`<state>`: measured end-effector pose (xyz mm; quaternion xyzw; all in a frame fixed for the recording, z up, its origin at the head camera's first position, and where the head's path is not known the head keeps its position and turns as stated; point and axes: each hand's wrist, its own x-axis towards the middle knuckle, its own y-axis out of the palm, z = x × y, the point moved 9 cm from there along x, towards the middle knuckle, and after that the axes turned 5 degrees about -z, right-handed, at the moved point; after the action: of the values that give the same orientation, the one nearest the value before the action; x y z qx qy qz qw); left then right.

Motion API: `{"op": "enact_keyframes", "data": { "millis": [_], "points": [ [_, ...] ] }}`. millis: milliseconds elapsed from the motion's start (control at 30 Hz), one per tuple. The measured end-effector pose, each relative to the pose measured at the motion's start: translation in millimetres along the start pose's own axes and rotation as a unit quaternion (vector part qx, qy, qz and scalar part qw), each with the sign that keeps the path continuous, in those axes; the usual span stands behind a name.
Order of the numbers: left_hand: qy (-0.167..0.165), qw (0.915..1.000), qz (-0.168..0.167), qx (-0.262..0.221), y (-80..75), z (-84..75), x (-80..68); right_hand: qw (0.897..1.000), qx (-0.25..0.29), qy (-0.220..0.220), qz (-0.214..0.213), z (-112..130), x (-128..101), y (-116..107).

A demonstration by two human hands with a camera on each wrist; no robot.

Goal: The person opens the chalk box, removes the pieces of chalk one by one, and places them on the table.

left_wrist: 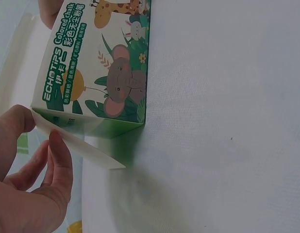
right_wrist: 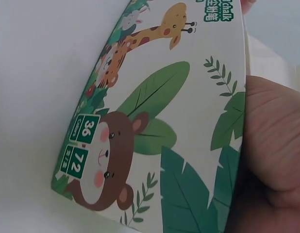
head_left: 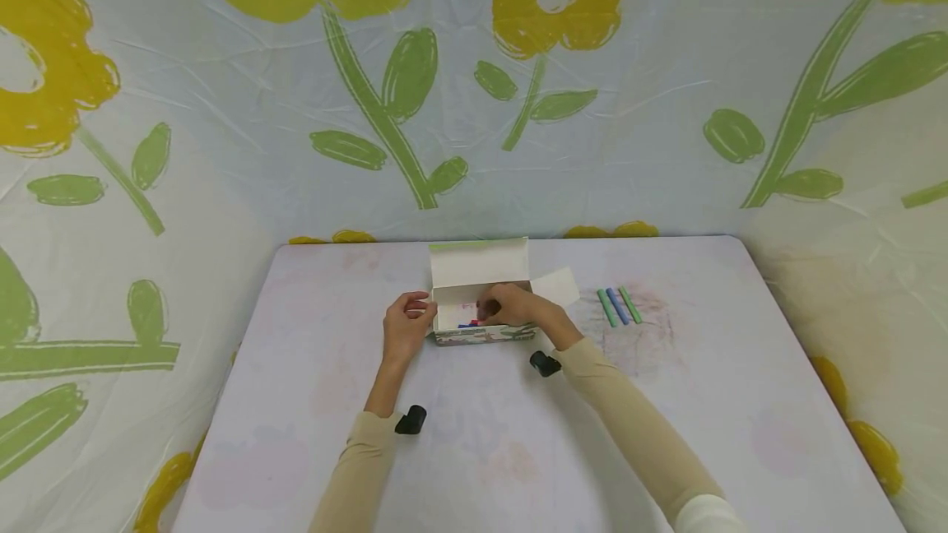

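Head view shows a pale table [head_left: 489, 451] with an open chalk box [head_left: 477, 334] standing near its far middle, lid flap raised toward the far side. At the left end of the box, the left hand [head_left: 406, 326] pinches a side flap [left_wrist: 77, 143] between thumb and fingers, as the left wrist view confirms, steadying the carton. Just right of it, the right hand [head_left: 509, 307] reaches into the box, fingers curled down among the red and blue chalk sticks [head_left: 469, 323] inside; whether it actually grips one I cannot tell. The right wrist view shows only the printed front wall and the palm pressed against the box edge. Further right, well apart from the box, three loose chalk sticks [head_left: 619, 306], green, blue and green, lie side by side on the table. Judging from this, the work looks partway along: some sticks sit in the box, three remain outside.
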<state>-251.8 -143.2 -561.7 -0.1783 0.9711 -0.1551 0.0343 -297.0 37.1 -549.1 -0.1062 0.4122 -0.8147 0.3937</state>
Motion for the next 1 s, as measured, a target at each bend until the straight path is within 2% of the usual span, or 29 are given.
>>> {"op": "enact_keyframes", "data": {
  "millis": [367, 700, 867, 1000],
  "points": [
    [-0.004, 1.0000, 0.004, 0.004, 0.6, -0.2, 0.0, 0.998, -0.059, -0.028, -0.017, 5.9, -5.2, -2.4],
    [-0.001, 1.0000, 0.004, 0.005, 0.9, -0.7, 0.4, 0.997, -0.012, -0.053, -0.053, 14.8, -22.4, -27.1],
    [0.003, 1.0000, 0.003, 0.009, 1.3, -0.5, 0.4, 0.993, 0.028, -0.066, -0.099, 14.0, -31.0, -46.3],
    [-0.001, 1.0000, 0.004, 0.009, 1.8, 0.6, 0.2, 0.984, 0.071, -0.070, -0.147, 7.8, -37.9, -62.5]
  ]
}}
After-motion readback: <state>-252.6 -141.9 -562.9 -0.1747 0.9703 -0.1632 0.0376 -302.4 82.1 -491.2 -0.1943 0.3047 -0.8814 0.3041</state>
